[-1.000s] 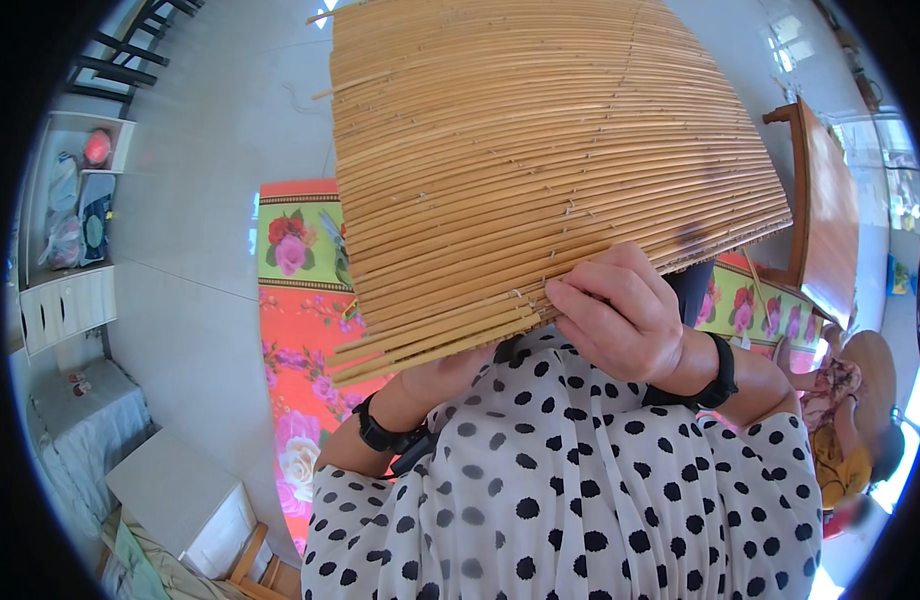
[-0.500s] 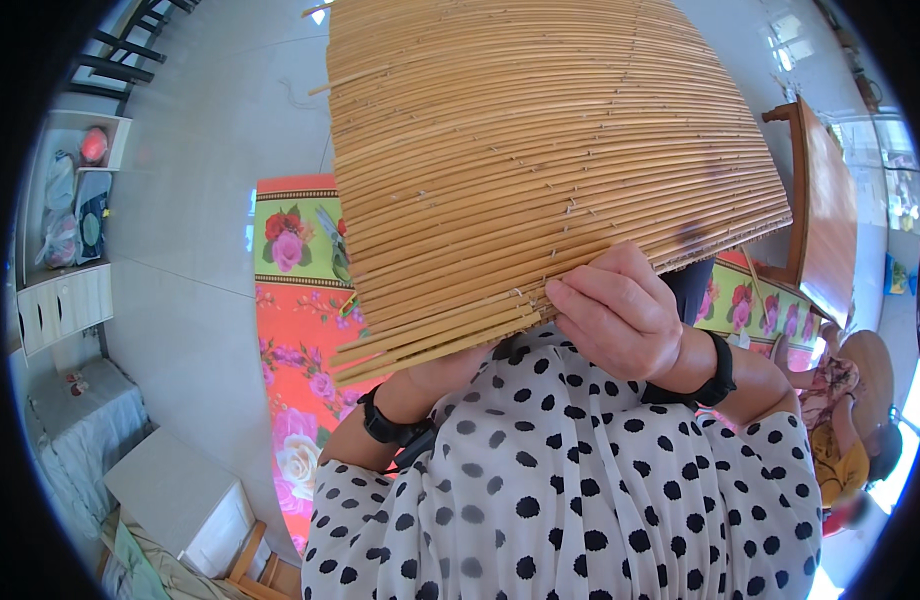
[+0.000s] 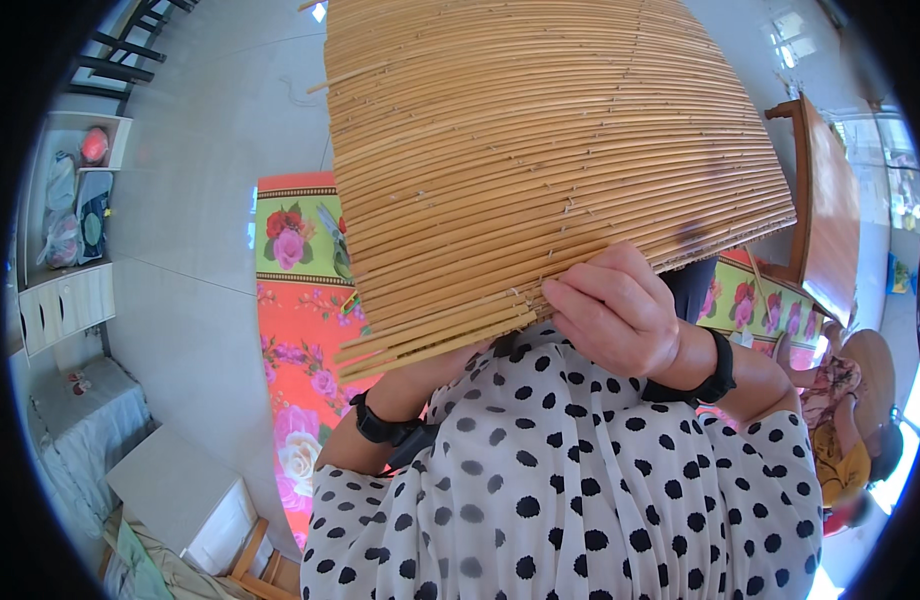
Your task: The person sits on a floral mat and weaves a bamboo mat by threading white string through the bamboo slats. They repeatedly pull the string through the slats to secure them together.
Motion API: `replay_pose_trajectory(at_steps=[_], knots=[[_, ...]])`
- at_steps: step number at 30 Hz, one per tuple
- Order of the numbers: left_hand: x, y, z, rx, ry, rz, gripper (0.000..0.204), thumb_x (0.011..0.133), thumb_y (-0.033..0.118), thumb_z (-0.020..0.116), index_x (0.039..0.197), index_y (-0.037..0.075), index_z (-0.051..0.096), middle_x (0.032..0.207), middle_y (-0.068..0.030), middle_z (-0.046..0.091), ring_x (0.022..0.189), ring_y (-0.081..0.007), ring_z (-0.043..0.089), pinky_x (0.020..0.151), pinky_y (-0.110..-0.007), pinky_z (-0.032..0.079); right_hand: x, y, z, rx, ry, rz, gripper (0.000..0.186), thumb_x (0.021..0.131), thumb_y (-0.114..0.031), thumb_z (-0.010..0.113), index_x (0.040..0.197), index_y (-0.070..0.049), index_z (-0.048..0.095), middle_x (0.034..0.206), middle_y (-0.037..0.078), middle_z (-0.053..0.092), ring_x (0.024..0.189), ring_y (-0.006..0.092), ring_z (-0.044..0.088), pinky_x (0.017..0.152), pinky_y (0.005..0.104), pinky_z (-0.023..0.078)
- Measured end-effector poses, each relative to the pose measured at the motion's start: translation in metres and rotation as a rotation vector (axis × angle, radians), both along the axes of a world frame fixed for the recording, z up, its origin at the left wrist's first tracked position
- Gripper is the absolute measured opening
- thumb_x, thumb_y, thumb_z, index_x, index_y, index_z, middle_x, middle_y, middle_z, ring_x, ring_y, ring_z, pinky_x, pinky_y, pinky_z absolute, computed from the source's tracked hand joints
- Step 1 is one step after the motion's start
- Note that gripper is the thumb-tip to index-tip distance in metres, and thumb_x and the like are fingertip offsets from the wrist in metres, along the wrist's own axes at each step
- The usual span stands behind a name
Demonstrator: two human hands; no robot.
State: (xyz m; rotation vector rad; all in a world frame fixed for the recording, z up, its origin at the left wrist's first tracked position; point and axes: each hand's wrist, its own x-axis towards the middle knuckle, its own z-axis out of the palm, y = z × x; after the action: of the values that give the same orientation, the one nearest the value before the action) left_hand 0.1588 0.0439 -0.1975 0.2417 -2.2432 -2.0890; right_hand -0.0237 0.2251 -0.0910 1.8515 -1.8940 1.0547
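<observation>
A wide mat of thin tan bamboo slats (image 3: pixel 520 140), tied across with thin knotted threads, fills the upper middle. Its near left corner has a few pale, loose-looking slat ends (image 3: pixel 420 335). My right hand (image 3: pixel 610 310) is closed on the near edge, fingertips curled over the slats. My left hand (image 3: pixel 450 365) is beneath the near left corner; its fingers are hidden by the mat. Below the hands is a white polka-dot top. A pair of scissors (image 3: pixel 335 240) lies partly under the mat's left edge on a floral cloth.
Red and green floral cloth (image 3: pixel 295 335) lies on the tiled floor (image 3: pixel 180 300). Left are shelves with bagged items (image 3: pixel 65 200) and a white box (image 3: pixel 180 490). Right are a wooden table (image 3: pixel 825 210) and another person (image 3: pixel 835 450) with a round board.
The mat's near left corner has risen very slightly, along with my left hand beneath it. My right hand keeps the same grip; otherwise little differs.
</observation>
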Motion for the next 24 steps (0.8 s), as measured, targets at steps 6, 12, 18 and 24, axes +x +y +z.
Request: replay_pose_trajectory(at_steps=[6,12,18,24], knots=[[0.0,-0.002,0.005,0.127,-0.009,0.011,0.044,0.101,0.038,0.07,0.123,0.002,0.058,0.084,-0.0035,0.057,0.064,-0.0133,0.051,0.054,-0.027,0.041,0.0,0.0,0.002,0.004,0.004,-0.003,0.045,0.056,-0.005,0.072,0.1,0.007,0.072,0.102,0.014,0.065,0.079,0.0252,0.062,0.066,0.035,0.051],[-0.004,0.003,0.014,0.31,-0.034,0.032,0.037,0.102,0.031,0.069,0.122,0.001,0.059,0.091,-0.006,0.059,0.065,-0.0151,0.051,0.054,-0.029,0.044,0.0,-0.001,0.0,-0.021,0.01,0.007,0.047,0.055,-0.006,0.071,0.1,0.008,0.072,0.102,0.014,0.065,0.079,0.0254,0.062,0.066,0.0351,0.051],[-0.005,0.005,0.007,0.411,-0.075,-0.006,0.031,0.103,0.026,0.068,0.12,0.001,0.06,0.092,-0.0054,0.059,0.064,-0.0155,0.051,0.055,-0.029,0.044,0.0,-0.001,-0.001,-0.037,0.017,0.007,0.047,0.055,-0.006,0.07,0.1,0.008,0.072,0.102,0.015,0.066,0.079,0.0255,0.062,0.065,0.0351,0.051],[-0.011,0.003,0.015,0.296,-0.027,-0.07,0.031,0.102,0.026,0.069,0.121,0.002,0.062,0.093,-0.0057,0.063,0.069,-0.0166,0.058,0.059,-0.028,0.049,0.001,-0.001,-0.004,-0.03,0.023,0.005,0.047,0.055,-0.007,0.07,0.099,0.008,0.072,0.102,0.014,0.066,0.079,0.0253,0.062,0.065,0.0351,0.051]])
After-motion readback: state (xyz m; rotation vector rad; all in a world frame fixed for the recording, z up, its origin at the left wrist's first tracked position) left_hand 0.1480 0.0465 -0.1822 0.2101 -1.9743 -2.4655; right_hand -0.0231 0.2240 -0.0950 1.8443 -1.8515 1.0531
